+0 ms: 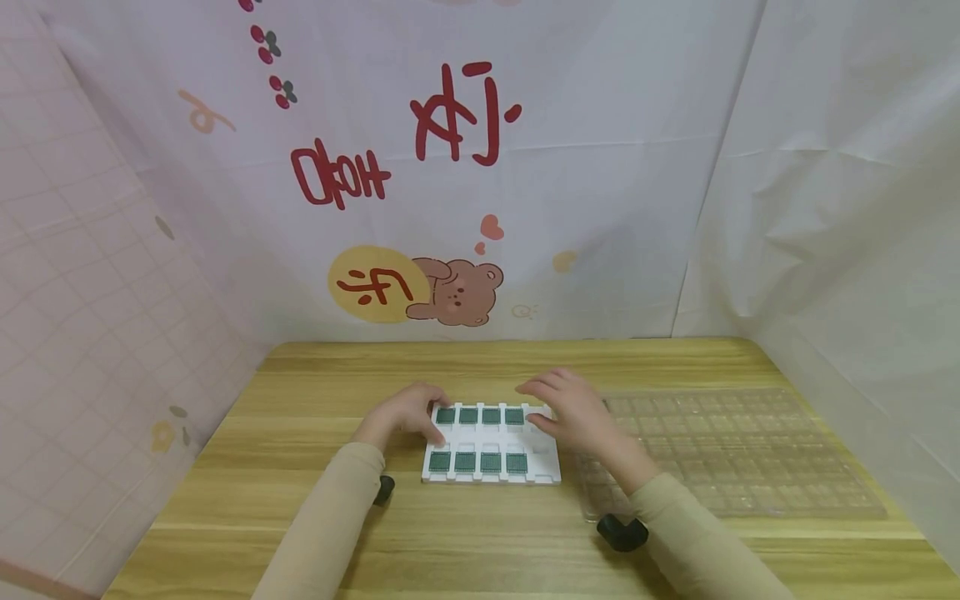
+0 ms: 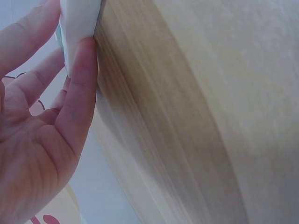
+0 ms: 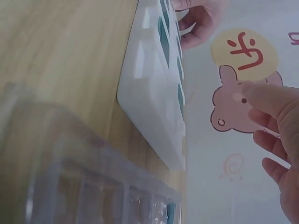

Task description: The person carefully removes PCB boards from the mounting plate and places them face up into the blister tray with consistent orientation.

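A white foam-like tray (image 1: 542, 468) lies on the table with several green square chips (image 1: 491, 462) set in two rows of slots. Bare slots show at its right end. My left hand (image 1: 405, 412) grips the tray's left end; in the left wrist view, fingers (image 2: 79, 88) lie on either side of the white edge. Over the tray's right end, my right hand (image 1: 576, 417) hovers with thumb and fingers apart. In the right wrist view, nothing shows between the fingers of that right hand (image 3: 285, 126).
To the right lies a clear plastic tray (image 1: 720, 454) with many compartments, close beside the white one. A teal-green piece (image 3: 171, 213) shows at its far corner. Dark wrist mounts (image 1: 622, 532) hang under the sleeves. A printed cloth (image 1: 600, 208) stands behind the wood-grain table (image 1: 465, 550).
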{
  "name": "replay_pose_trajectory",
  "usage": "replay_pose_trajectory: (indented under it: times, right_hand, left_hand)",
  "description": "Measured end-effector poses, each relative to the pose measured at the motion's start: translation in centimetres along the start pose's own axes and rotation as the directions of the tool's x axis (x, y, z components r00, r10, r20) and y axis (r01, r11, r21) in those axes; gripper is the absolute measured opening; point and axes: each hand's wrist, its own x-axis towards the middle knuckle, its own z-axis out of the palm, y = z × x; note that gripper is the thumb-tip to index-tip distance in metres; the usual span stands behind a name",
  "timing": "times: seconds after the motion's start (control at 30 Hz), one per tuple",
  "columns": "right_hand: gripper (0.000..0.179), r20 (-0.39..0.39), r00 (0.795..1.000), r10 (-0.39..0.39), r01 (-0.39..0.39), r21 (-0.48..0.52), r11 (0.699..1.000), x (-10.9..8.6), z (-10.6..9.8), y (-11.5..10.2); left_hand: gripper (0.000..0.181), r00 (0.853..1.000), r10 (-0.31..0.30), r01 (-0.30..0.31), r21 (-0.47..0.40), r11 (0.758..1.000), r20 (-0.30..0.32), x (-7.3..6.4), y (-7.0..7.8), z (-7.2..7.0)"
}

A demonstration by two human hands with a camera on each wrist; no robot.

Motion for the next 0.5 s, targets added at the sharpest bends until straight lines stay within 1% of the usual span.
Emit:
replay_pose_trajectory:
  times: [0.13, 0.23, 0.5]
  right_hand:
    - [0.046, 0.006, 1.0, -0.002, 0.002, -0.006, 1.0, 0.4, 0.5, -0.2]
    - [0.047, 0.023, 1.0, 0.005, -0.005, -0.009, 1.0, 0.7, 0.9, -0.2]
    - [0.048, 0.078, 0.996, 0.038, -0.035, -0.03, 0.999, 1.1, 1.9, -0.1]
  left_hand:
    - [0.057, 1.0, -0.006, 0.006, 0.006, 1.0, 0.0, -0.1, 0.0, 0.0]
    - [0.057, 1.0, -0.015, 0.015, 0.006, 1.0, -0.003, -0.1, 0.0, 0.0]
    - [0.056, 1.0, -0.009, 0.009, 0.002, 1.0, -0.003, -0.1, 0.1, 0.0]
